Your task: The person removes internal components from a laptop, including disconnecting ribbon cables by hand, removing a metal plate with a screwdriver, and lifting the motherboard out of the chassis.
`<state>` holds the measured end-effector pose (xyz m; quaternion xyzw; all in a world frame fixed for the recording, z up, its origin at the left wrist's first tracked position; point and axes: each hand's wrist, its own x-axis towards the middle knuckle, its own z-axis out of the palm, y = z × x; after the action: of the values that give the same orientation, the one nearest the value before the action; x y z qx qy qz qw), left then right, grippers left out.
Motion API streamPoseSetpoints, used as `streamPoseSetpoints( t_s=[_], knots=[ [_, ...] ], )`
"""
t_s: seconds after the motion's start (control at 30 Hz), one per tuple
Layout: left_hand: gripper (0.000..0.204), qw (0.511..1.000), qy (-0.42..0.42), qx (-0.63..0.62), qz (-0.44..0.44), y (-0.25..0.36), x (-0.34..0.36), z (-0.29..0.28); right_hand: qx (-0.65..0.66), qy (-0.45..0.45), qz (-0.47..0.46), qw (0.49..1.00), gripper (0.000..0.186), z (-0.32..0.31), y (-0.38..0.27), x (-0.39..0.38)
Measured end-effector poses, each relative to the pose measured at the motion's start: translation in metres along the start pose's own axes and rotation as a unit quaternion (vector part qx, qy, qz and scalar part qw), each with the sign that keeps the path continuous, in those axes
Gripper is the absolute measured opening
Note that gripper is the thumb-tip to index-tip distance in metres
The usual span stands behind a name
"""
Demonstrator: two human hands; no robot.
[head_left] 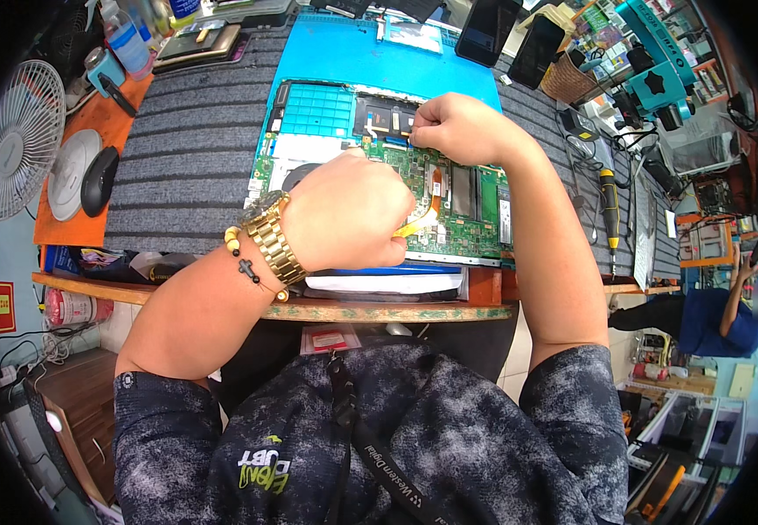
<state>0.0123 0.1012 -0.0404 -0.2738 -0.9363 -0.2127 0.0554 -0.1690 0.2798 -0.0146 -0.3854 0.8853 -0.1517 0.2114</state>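
Observation:
An opened laptop chassis (309, 112) with a green circuit board (471, 234) lies on a blue mat (326, 52). My left hand (348, 210), wearing a gold watch and bead bracelet, is over the board's lower middle, fingers closed on a yellow-orange flex cable (422, 219). My right hand (457, 129) reaches to the upper middle of the chassis, thumb and forefinger closed by a dark panel (383, 118) with small cables; whatever is between those fingertips is too small to make out.
A fan (20, 140) and bottles (125, 44) stand left. Two phones (536, 52), a teal microscope (650, 61) and a yellow screwdriver (609, 214) are right. The bench's front edge (396, 311) is before me. Another person in blue (716, 319) is at far right.

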Motion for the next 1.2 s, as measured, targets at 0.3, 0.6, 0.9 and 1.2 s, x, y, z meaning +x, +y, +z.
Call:
streamPoseSetpoints(
  t_s=[0.3,0.6,0.9,1.2],
  knots=[
    [0.021,1.0,0.001,-0.018,-0.018,0.002,0.0,-0.001,0.011,-0.018,0.014,1.0,0.031,-0.005,-0.003,-0.002],
    [0.02,1.0,0.007,-0.001,-0.019,0.004,0.0,0.002,0.011,-0.018,0.013,1.0,0.033,-0.005,-0.002,-0.002],
    [0.019,1.0,0.003,-0.001,-0.029,0.006,-0.001,0.003,0.022,-0.024,0.017,0.999,0.034,-0.006,-0.002,-0.002],
    [0.02,0.999,-0.009,0.01,-0.031,0.005,-0.001,0.002,0.077,-0.052,0.021,0.995,0.033,-0.011,0.004,-0.006]
  ],
)
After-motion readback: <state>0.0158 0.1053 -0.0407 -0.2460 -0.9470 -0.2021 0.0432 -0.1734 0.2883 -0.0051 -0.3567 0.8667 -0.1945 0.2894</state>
